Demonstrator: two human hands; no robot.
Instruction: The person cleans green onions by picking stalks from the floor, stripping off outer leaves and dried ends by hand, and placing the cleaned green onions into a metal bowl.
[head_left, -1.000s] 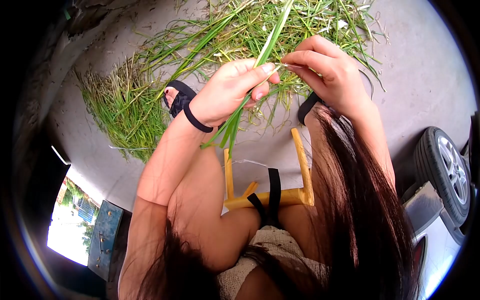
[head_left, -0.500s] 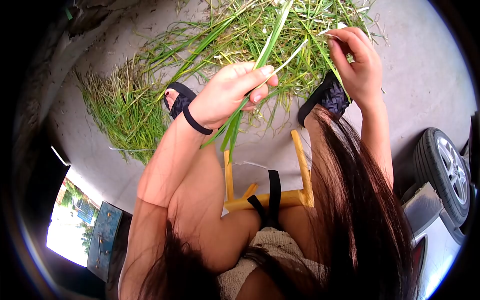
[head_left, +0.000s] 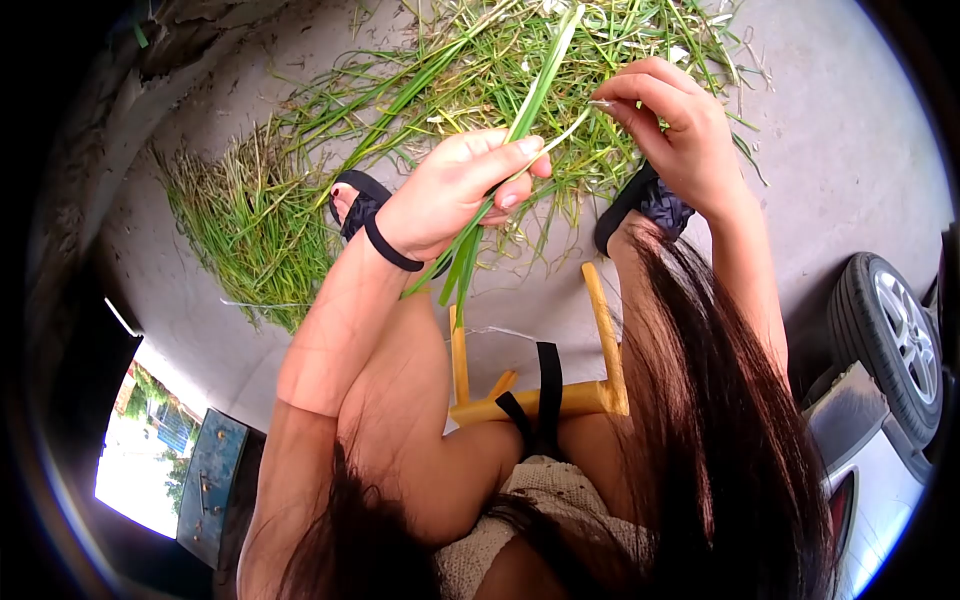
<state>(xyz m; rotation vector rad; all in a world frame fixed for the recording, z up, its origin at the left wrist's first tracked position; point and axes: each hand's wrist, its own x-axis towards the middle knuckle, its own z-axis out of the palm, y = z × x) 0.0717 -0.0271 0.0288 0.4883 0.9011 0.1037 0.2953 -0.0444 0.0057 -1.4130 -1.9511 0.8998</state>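
Note:
My left hand [head_left: 450, 195] is closed round a few garlic chives [head_left: 547, 85], long flat green leaves with pale stems pointing away from me. Their green tips hang below the fist. One thin pale stem [head_left: 566, 136] sticks out to the right from under the thumb. At its whitish end, my right hand [head_left: 680, 130] pinches with thumb and forefinger. Beyond both hands, a loose heap of chives [head_left: 420, 95] is spread over the floor. A denser pile of chives [head_left: 240, 215] lies to the left.
Between my legs is a yellow stool frame [head_left: 605, 340] with black straps [head_left: 548, 390]. My feet in black sandals [head_left: 665, 210] flank the heap. A car wheel [head_left: 890, 340] stands at the right, and a blue-grey metal box [head_left: 210, 480] at the lower left.
My right hand has moved left and slightly down, onto the end of the pale stem. The green strand that hung below it no longer shows there. My left hand has hardly moved.

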